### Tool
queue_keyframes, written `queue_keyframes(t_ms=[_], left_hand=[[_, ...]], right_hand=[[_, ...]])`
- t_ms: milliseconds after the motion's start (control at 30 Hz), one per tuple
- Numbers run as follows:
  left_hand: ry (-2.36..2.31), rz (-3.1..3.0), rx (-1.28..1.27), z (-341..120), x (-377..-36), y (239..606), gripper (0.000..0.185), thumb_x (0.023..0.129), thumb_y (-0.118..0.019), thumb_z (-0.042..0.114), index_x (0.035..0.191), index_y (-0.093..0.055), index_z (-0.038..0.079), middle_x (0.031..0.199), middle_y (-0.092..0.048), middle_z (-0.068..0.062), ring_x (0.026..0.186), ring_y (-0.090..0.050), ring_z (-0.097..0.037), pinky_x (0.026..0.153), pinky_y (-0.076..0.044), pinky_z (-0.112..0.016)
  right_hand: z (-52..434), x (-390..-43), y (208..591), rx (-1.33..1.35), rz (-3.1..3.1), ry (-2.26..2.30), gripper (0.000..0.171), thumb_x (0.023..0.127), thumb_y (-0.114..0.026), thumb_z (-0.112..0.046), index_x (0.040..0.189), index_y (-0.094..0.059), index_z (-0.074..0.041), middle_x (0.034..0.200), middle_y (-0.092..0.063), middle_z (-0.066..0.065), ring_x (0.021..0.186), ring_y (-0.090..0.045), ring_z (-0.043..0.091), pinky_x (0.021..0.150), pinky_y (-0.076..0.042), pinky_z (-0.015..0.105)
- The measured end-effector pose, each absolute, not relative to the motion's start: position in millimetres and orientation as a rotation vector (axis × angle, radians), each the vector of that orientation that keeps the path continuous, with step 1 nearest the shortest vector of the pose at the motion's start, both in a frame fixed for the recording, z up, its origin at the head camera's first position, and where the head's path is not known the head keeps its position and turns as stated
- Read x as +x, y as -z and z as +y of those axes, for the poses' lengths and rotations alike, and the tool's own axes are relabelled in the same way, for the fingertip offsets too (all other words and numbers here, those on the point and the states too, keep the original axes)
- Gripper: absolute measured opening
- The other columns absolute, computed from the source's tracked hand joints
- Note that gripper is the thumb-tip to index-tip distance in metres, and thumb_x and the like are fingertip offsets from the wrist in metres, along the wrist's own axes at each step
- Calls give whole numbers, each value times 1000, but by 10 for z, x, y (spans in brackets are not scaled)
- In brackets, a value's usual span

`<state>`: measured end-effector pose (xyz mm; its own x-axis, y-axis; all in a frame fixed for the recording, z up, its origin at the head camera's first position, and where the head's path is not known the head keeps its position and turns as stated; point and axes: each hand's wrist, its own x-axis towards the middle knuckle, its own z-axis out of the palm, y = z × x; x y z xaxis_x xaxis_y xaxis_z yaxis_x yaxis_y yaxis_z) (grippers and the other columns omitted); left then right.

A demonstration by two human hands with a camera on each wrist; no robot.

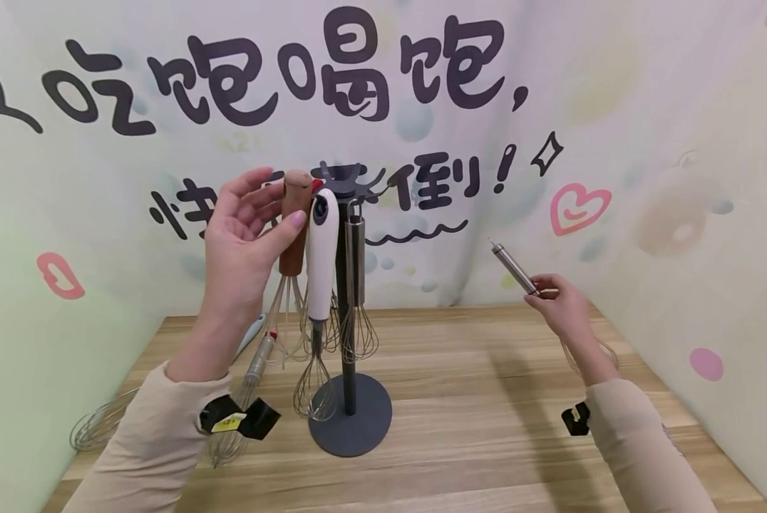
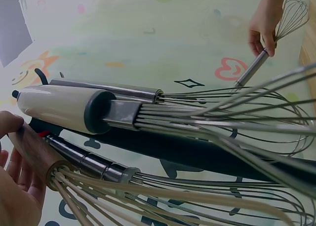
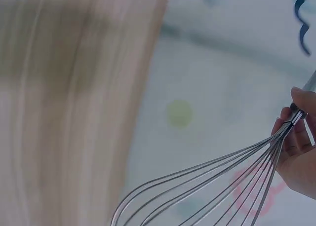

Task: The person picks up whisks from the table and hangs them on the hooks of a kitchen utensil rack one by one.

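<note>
My left hand pinches the wooden handle of a whisk at the upper left of a dark grey stand. Thumb in front and fingers behind, it holds this whisk upright with the wires downward. Right beside it on the stand hang a white-handled whisk and a steel-handled whisk. Another steel whisk with a red end hangs partly hidden behind the wooden one. Off to the right, my right hand grips a steel whisk near the wires, handle pointing up and left.
Several more whisks lie on the wooden table at the left, among them one with a red-tipped handle and one with a light blue handle. My left sleeve covers part of them. A printed wall rises behind the table.
</note>
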<state>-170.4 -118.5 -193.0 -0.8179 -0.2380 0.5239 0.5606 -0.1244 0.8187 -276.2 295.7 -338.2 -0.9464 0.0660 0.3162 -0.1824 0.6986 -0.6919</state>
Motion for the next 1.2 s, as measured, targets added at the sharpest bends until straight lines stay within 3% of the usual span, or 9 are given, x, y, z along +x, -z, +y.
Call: queue_keyframes(t_ms=[67, 167, 533, 800, 1200], left_hand=[[1989, -1632, -355, -1187, -1705, 1935, 51, 84, -62, -11, 127, -51, 12, 109, -62, 6, 106, -59, -15, 94, -49, -20], [1987, -1627, -346, -1188, -1705, 1946, 51, 83, -62, -12, 127, -51, 11, 109, -61, 5, 106, -58, -15, 96, -49, -21], [1971, -1611, -328, -1174, -1702, 1963, 47, 83, -63, -10, 123, -53, 14, 104, -62, 6, 102, -59, -14, 92, -49, -18], [1972, -1595, -331, -1168, -1711, 1961, 47, 83, -63, -10, 123, -54, 12, 103, -63, 6, 100, -59, -13, 90, -49, -19], [1974, -1601, -328, -1165, -1710, 1968, 46, 84, -63, -9, 123, -53, 13, 105, -62, 5, 101, -59, -13, 91, -49, -18]], right_hand=[[2832, -2726, 3300, 138, -2596, -1127, 37, 89, -65, -8, 122, -56, 4, 115, -59, 24, 99, -60, 28, 63, -45, 8], [2666, -2669, 3193, 194, -2597, -1171, 38, 88, -66, -8, 124, -57, 3, 114, -59, 23, 104, -60, 33, 65, -47, 8], [2267, -2461, 2926, 272, -2569, -1391, 39, 85, -70, -7, 122, -59, 1, 107, -58, 13, 84, -58, -8, 70, -52, 12], [2045, -2312, 2770, 353, -2485, -1572, 39, 83, -70, -3, 120, -59, 4, 100, -56, 0, 82, -62, -8, 72, -52, 13], [1780, -2127, 2573, 415, -2408, -1725, 42, 81, -71, 0, 121, -57, 3, 97, -59, -6, 82, -65, -3, 71, -54, 15]])
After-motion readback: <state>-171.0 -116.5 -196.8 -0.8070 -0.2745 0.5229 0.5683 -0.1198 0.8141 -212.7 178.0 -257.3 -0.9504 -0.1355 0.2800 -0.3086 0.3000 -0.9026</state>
